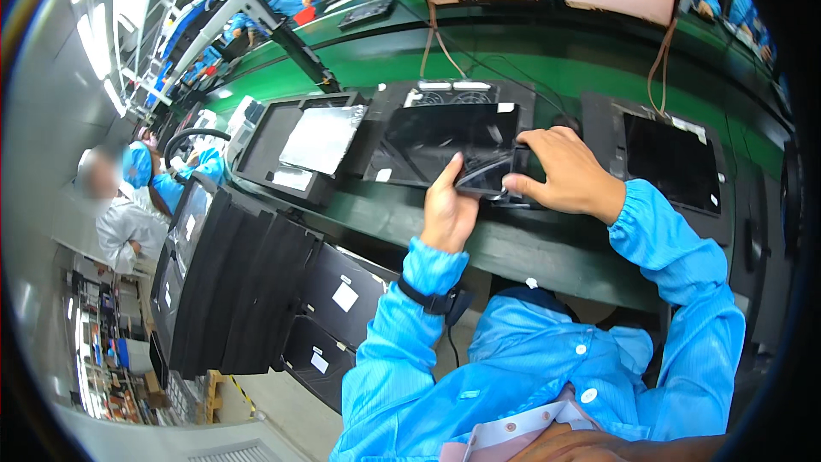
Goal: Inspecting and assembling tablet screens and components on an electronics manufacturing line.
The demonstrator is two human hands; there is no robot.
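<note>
A phone-sized dark glossy device (486,176) is between my hands, above the green bench. My left hand (451,212) holds its lower left side, thumb pointing up along it, with the other fingers mostly hidden underneath. My right hand (571,173) grips its right end, index finger curled at the top corner and thumb at the lower one. Just behind it lies a large black display panel (436,141) with white tabs at its edges. The panel rests over a dark fixture (522,96) with round fan-like openings.
A second black panel (671,161) lies in a fixture to the right. To the left, a black tray (261,158) holds a silvery sheet (323,139). Black foam trays (248,282) stand stacked at lower left. A metal post (295,47) and hanging cables rise behind the bench; other people work beyond.
</note>
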